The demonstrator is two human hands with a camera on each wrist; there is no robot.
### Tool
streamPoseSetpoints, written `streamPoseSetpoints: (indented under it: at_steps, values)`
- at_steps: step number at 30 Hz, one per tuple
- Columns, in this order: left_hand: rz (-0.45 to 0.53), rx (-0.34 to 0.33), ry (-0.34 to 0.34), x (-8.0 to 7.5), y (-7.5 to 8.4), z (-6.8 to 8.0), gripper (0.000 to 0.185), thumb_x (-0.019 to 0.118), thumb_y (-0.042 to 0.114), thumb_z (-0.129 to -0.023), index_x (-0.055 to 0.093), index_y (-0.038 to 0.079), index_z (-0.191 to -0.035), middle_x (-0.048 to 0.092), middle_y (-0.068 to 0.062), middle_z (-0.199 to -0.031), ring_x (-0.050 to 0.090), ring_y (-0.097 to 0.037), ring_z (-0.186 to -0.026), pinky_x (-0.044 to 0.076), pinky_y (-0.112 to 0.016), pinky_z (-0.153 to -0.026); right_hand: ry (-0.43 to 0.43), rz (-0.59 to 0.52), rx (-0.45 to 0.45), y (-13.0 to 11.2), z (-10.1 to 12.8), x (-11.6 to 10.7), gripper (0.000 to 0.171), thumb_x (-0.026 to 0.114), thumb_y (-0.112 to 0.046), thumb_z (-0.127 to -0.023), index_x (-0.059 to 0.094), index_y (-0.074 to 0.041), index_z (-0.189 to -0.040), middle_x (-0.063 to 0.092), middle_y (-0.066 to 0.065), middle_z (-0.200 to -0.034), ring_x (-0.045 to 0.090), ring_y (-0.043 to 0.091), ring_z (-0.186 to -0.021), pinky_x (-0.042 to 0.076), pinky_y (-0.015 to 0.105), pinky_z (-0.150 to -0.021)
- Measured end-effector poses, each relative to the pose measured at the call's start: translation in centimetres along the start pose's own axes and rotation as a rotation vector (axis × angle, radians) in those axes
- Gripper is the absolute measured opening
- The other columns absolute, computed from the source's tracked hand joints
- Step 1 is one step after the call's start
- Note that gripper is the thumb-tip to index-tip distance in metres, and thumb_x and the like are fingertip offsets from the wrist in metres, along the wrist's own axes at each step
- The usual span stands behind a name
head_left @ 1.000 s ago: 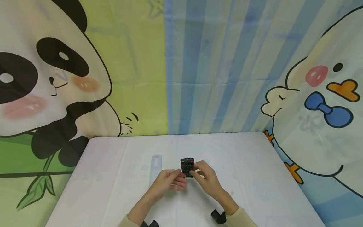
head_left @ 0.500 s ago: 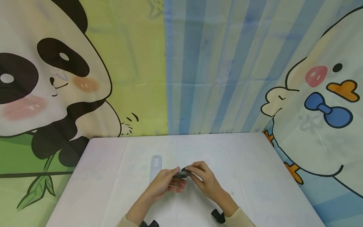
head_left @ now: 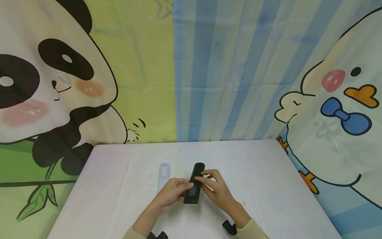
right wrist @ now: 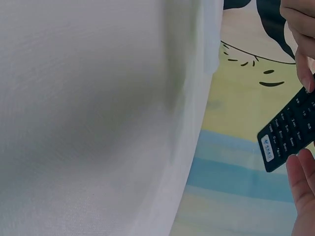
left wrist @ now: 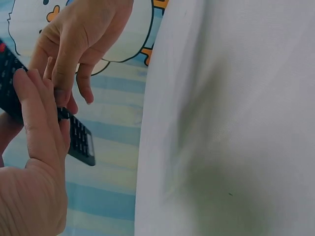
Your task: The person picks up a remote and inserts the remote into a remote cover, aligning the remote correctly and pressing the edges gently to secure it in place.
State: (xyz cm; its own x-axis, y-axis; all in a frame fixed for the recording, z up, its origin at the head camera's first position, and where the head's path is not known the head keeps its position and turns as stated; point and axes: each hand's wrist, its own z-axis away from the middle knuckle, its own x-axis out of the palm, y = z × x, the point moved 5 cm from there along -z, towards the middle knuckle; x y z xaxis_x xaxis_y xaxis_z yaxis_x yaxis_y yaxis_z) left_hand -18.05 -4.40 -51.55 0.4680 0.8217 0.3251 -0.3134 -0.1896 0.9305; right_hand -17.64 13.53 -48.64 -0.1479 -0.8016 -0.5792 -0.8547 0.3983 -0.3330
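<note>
Both hands hold a black remote control [head_left: 195, 183] just above the white table [head_left: 256, 172], near its middle. In the head view its plain back faces up and its length points away from me. My left hand [head_left: 184, 188] grips its left edge and my right hand [head_left: 204, 180] pinches its right edge near the far half. The left wrist view shows the buttoned face of the remote [left wrist: 79, 141] underneath, with the left hand's fingers [left wrist: 37, 115] curled over it and the right hand [left wrist: 74, 44] above. In the right wrist view the remote's [right wrist: 288, 135] lower end with its label juts out.
A pale, slim white remote [head_left: 163, 175] lies flat on the table just left of the hands. A cartoon backdrop of a panda, blue stripes and a duck hangs behind and beside the table. Black wrist mounts [head_left: 229, 227] show at the bottom edge.
The black remote has been turned over between the hands: a second ago its coloured buttons faced up, then it was edge-on, and now its back faces up.
</note>
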Motion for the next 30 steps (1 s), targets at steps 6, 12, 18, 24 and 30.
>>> streamPoseSetpoints:
  at_steps: [6, 12, 18, 24, 30]
  values:
    - [0.001, 0.006, 0.015, 0.1, -0.1, 0.0, 0.043, 0.068, 0.016, -0.096, 0.055, -0.011, -0.127, 0.072, -0.023, -0.097, 0.073, -0.022, -0.073, 0.058, -0.03, -0.066, -0.001, 0.017, 0.053, 0.2, 0.2, 0.1, 0.029, 0.055, -0.029, -0.104, 0.067, -0.015, -0.126, 0.053, 0.018, -0.123, 0.053, 0.027, -0.113, 0.048, 0.032, -0.086]
    - [-0.026, 0.025, 0.045, 0.2, 0.2, 0.0, 0.044, 0.068, 0.013, -0.096, 0.053, -0.01, -0.13, 0.073, -0.019, -0.093, 0.071, -0.018, -0.068, 0.057, -0.027, -0.061, 0.033, -0.047, 0.103, 0.2, 0.1, 0.0, 0.027, 0.067, -0.017, -0.098, 0.066, -0.012, -0.125, 0.053, 0.015, -0.122, 0.055, 0.026, -0.109, 0.045, 0.024, -0.087]
    - [-0.069, 0.029, 0.1, -0.1, 0.2, 0.2, 0.049, 0.073, 0.016, -0.093, 0.053, -0.006, -0.132, 0.074, -0.014, -0.087, 0.069, -0.016, -0.066, 0.055, -0.026, -0.058, 0.114, -0.164, 0.135, -1.8, -1.9, -1.1, 0.044, 0.07, 0.025, -0.076, 0.066, 0.003, -0.113, 0.056, 0.022, -0.11, 0.057, 0.031, -0.099, 0.051, 0.024, -0.079]
    - [-0.124, 0.049, 0.114, -0.2, 0.1, 0.2, 0.05, 0.074, 0.019, -0.092, 0.055, -0.002, -0.133, 0.074, -0.015, -0.089, 0.071, -0.021, -0.07, 0.057, -0.034, -0.061, 0.084, -0.48, 0.369, 0.2, -0.8, 0.0, 0.036, 0.056, 0.021, -0.092, 0.057, 0.007, -0.125, 0.055, 0.024, -0.114, 0.062, 0.03, -0.094, 0.056, 0.034, -0.075]
    - [-0.178, 0.068, 0.12, -0.1, 0.1, 0.5, 0.051, 0.074, 0.022, -0.093, 0.055, 0.001, -0.135, 0.074, -0.016, -0.092, 0.072, -0.026, -0.077, 0.059, -0.04, -0.067, 0.067, -0.796, 0.739, 1.5, -0.1, 0.9, 0.042, 0.058, -0.006, -0.102, 0.045, -0.001, -0.142, 0.053, 0.026, -0.118, 0.067, 0.026, -0.09, 0.057, 0.039, -0.08]
